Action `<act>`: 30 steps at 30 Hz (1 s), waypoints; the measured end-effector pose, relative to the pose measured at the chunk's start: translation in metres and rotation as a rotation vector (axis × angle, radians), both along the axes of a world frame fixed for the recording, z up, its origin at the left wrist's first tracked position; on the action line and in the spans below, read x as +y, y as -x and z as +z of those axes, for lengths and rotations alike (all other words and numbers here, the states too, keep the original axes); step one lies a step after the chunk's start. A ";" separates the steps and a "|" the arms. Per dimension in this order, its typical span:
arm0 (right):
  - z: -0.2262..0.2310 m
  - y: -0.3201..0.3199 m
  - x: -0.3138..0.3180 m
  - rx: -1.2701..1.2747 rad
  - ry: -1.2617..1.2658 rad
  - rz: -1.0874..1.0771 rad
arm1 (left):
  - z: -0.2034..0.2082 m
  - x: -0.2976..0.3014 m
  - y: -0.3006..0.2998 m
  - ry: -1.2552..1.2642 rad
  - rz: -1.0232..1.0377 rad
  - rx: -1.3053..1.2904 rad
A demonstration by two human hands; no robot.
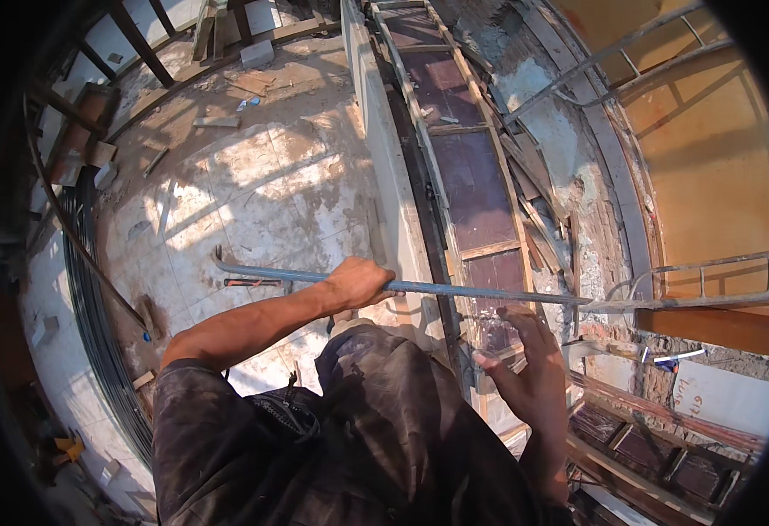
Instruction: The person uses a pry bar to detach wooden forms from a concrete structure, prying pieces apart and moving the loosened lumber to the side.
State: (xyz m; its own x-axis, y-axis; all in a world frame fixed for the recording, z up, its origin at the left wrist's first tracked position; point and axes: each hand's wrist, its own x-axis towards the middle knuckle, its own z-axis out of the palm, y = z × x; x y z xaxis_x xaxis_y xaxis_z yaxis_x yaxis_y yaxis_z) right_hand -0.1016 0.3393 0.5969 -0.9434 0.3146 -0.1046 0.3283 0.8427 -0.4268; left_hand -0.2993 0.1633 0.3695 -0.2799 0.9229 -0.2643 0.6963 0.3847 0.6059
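A long blue-grey pry bar (pixel 481 291) with a hooked end at the left lies crosswise in front of me. My left hand (pixel 360 282) is closed around it, left of its middle. Below the bar's right part, my right hand (pixel 526 359) is open, thumb and fingers apart, with nothing in it. Under the bar runs a long timber-framed form with dark reddish panels (pixel 481 188). A tool with an orange and black handle (pixel 251 282) lies on the floor near the hooked end.
A pale low wall (pixel 380 167) borders the framed form. At the right stand metal scaffold frames (pixel 700 302) before yellow-orange boards (pixel 708 167). Broken wood strips (pixel 533 184) litter the ground beside the form. A bundle of dark rods (pixel 95 324) lies at the left on the dusty tiled floor (pixel 270 193).
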 end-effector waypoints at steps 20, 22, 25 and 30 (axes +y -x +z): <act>-0.182 0.017 -0.042 -0.235 0.510 -0.044 | 0.144 -0.074 0.069 -0.194 0.128 -0.116; -0.177 0.021 -0.038 -0.227 0.490 -0.132 | 0.175 -0.108 0.096 -0.183 0.277 -0.336; -0.196 0.013 -0.024 -0.232 0.405 -0.204 | 0.220 -0.155 0.120 -0.307 0.570 -0.462; -0.210 0.012 -0.021 -0.224 0.416 -0.326 | 0.232 -0.230 0.146 -0.910 0.956 -0.580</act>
